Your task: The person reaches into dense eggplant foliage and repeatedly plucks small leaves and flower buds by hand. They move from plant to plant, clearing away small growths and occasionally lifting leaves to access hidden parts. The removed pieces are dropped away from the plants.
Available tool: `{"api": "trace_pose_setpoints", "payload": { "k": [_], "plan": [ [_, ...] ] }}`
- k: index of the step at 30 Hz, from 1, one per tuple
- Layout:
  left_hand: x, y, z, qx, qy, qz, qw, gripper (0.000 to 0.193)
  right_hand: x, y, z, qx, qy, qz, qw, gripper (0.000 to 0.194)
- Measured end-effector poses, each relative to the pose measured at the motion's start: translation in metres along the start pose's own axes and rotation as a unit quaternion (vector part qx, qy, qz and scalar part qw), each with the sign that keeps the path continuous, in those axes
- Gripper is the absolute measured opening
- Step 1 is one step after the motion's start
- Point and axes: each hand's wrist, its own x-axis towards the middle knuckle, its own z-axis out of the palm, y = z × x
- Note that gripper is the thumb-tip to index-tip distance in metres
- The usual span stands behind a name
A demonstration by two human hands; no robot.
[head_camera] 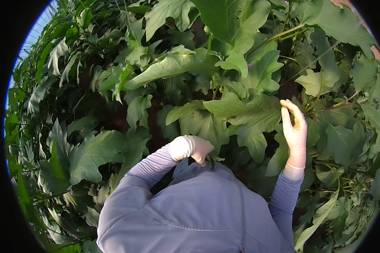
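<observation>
My left hand [196,148], in a pale glove, is curled close to the front of my grey-lavender jacket [190,202]. A small green stem with leaf [213,159] shows beside its fingers; whether they grip it is hidden. My right hand [295,129], gloved the same way, is raised at the right with thumb and fingers apart. Its fingertips are at the edge of a broad lobed leaf [256,109], and I cannot tell if they touch it. The plants look like eggplants, with a small purple flower [249,65] among the leaves.
Dense foliage surrounds me on all sides, with large leaves [96,156] at the left. A thin string [316,58] slants through the plants at upper right. Branching stems [335,106] stand beyond my right hand. Dark gaps lie between the leaves.
</observation>
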Motion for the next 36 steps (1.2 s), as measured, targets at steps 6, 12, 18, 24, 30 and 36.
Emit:
{"api": "trace_pose_setpoints", "payload": {
  "k": [6, 12, 18, 24, 30, 36],
  "plan": [
    [-0.054, -0.076, -0.003, -0.099, 0.298, 0.108, 0.943, 0.052, 0.003, 0.009, 0.101, -0.201, 0.032, 0.107, 0.973, 0.027],
    [-0.015, -0.069, -0.018, -0.284, 0.291, 0.193, 0.893, 0.032, -0.126, 0.033, 0.054, -0.416, -0.487, 0.360, 0.678, 0.046],
    [0.101, -0.065, -0.010, -0.128, 0.258, 0.152, 0.945, 0.031, -0.169, 0.071, 0.028, -0.375, -0.233, 0.426, 0.790, 0.035],
    [0.174, -0.097, -0.056, 0.094, 0.365, 0.052, 0.925, 0.020, -0.095, 0.055, 0.061, 0.268, 0.071, 0.237, 0.931, 0.016],
    [0.176, -0.091, -0.052, 0.137, 0.532, 0.112, 0.828, 0.014, -0.039, 0.053, 0.139, 0.119, -0.030, 0.285, 0.951, 0.017],
    [0.161, -0.047, -0.043, -0.656, 0.371, 0.058, 0.654, 0.024, -0.048, 0.079, 0.162, -0.084, -0.004, 0.122, 0.989, 0.023]
  ]
}}
